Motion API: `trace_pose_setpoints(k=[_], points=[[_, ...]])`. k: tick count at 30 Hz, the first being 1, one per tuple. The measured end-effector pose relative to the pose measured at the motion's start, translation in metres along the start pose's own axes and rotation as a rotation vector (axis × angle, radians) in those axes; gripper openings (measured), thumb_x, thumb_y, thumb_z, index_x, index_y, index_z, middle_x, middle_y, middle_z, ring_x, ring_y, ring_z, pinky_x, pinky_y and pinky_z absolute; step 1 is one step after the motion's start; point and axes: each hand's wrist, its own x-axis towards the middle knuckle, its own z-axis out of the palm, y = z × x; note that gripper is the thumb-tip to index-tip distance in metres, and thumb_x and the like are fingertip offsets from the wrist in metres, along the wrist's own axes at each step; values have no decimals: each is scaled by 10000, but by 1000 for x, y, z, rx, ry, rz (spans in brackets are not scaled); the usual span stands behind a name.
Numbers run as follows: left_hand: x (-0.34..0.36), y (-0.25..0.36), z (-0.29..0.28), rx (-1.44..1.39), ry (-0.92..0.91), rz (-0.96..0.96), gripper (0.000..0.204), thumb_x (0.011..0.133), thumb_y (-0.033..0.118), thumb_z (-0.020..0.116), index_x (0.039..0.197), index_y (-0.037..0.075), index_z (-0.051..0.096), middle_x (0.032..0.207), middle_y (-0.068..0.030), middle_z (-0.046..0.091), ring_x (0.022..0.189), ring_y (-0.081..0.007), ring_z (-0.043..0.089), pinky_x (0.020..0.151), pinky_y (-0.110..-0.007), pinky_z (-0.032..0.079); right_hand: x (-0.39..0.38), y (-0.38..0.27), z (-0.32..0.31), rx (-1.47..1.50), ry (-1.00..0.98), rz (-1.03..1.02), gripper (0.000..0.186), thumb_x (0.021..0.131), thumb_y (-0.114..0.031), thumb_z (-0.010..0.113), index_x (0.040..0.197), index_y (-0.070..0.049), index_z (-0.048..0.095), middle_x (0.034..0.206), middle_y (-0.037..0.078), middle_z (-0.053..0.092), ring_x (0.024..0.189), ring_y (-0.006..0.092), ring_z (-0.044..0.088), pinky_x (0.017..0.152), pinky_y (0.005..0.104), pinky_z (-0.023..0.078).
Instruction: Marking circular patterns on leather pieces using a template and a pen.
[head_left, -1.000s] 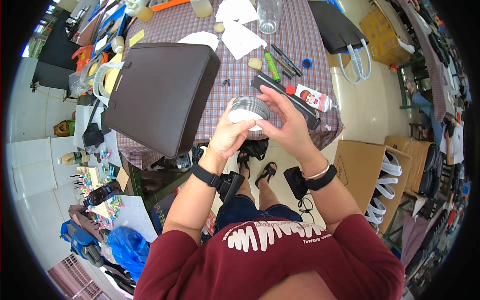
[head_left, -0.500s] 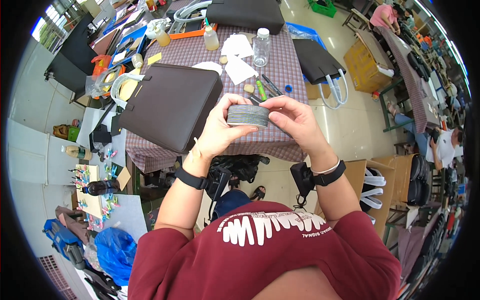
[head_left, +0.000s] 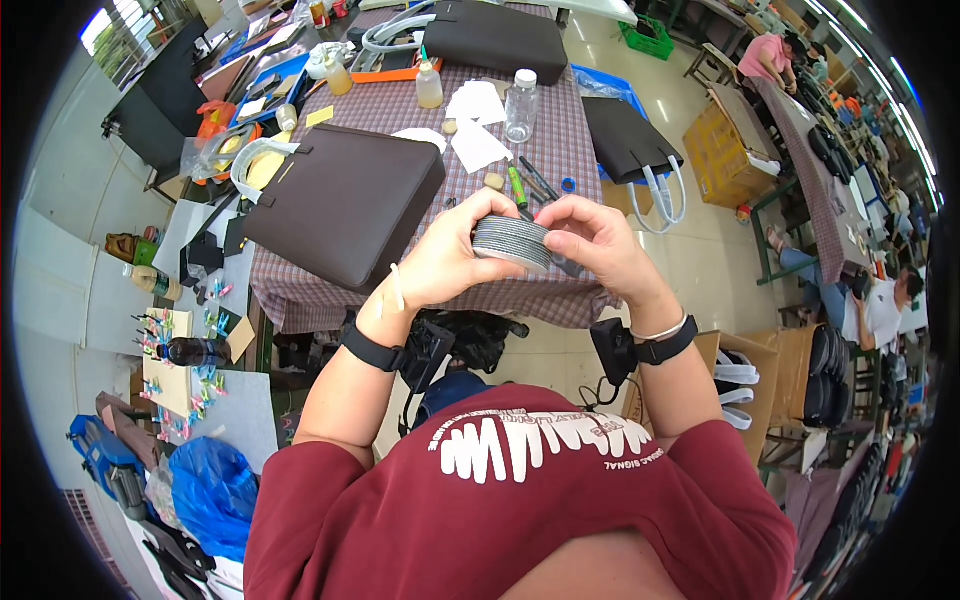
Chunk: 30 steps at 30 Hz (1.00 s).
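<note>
Above the near edge of the table I hold a thick round tape roll [head_left: 508,243], its side lined with fine grey and dark stripes. My left hand [head_left: 448,252] is closed round the left of it, thumb below and fingers on top. Pinched fingers of my right hand [head_left: 602,250] touch the roll's right edge; whether they hold a loose tape end is too small to tell. Just beyond the roll lie a green marker [head_left: 517,187], dark pens [head_left: 539,178] and a small beige block [head_left: 494,181]. A dark brown handbag [head_left: 340,205] lies on the table to the left.
The table has a checked cloth [head_left: 400,105]. On it stand a clear jar [head_left: 521,106], a glue bottle [head_left: 429,85], white paper pieces [head_left: 478,147] and another brown bag [head_left: 497,42] at the far edge. A dark bag [head_left: 625,140] is at the right, and a cardboard box [head_left: 785,375] nearer right.
The roll has tilted, showing more of its striped side, and has moved slightly right and nearer to me. Both hands keep their hold. The whole view has shifted a little.
</note>
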Motion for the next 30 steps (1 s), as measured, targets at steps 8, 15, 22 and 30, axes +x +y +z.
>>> trace_pose_setpoints(k=[8,15,22,30], points=[[-4,-17,21,-461,52,-131,531,654,27,761,1103,25,479,996,-35,549,924,-103,539,803,-246,466,-4,0,12,-597,196,-169,141,844,-113,590,930,-2,597,771,92,617,666,162,595,607,277,463],[-17,-53,27,-955,16,-379,477,769,9,652,1200,-2,448,1092,-82,558,1014,-176,564,870,-328,490,9,12,8,-746,482,-214,137,856,-125,562,860,8,595,695,117,601,583,168,587,527,288,445],[-36,-83,-9,-1192,215,-327,422,880,151,537,1251,-8,412,1186,-138,530,1063,-231,550,909,-406,468,24,35,-7,-348,503,-25,213,897,-178,530,866,18,605,640,43,601,544,82,563,488,227,445],[-47,-86,-19,-1357,99,-156,451,866,247,562,1254,59,428,1315,-134,424,1168,-367,439,952,-670,289,44,67,17,-191,363,156,263,900,-217,524,904,37,595,675,55,615,518,91,565,477,218,456]])
